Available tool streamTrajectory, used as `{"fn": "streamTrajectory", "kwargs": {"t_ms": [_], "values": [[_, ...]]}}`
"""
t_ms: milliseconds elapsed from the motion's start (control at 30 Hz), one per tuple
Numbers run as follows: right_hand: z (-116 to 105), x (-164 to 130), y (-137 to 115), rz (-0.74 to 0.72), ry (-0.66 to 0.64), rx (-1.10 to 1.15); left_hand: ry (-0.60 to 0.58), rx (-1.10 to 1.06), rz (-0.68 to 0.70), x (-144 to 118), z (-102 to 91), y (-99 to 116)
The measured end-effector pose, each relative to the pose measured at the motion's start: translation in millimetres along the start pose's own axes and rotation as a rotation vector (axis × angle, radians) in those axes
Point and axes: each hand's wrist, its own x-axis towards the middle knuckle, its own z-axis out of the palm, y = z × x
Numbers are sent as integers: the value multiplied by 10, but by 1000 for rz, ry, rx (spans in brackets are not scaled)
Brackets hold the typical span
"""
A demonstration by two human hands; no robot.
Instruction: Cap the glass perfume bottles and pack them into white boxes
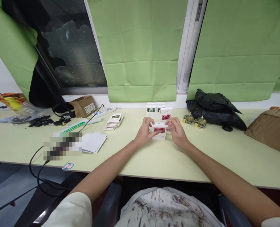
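Observation:
A small white box (162, 135) with a pink-red flower picture stands upright on the table in front of me. My left hand (143, 132) grips its left side, thumb across the front and fingers curled at the top. My right hand (178, 134) has its fingers bent together at the box's top right corner, pinching the edge there. Right behind it rises another white box (166, 114) with a similar red picture. Further back are white boxes (151, 110) with pictures of white flowers.
Flat printed cartons (113, 121) and a stack of white paper (94, 142) lie to the left. A brown cardboard box (83, 106) and cables are beyond them. Gold-trimmed glass bottles (200, 122), a black plastic bag (217, 110) and a brown paper package (271, 129) are on the right.

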Motion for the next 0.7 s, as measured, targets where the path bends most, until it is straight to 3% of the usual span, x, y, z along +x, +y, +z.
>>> {"fn": "streamTrajectory", "kwargs": {"t_ms": [400, 700], "values": [[-13, 19, 9, -8, -5, -8, 24, -59, 37, 13, -38, 103], [22, 27, 74, 13, 12, -30, 48, -140, -71, 34, -45, 64]]}}
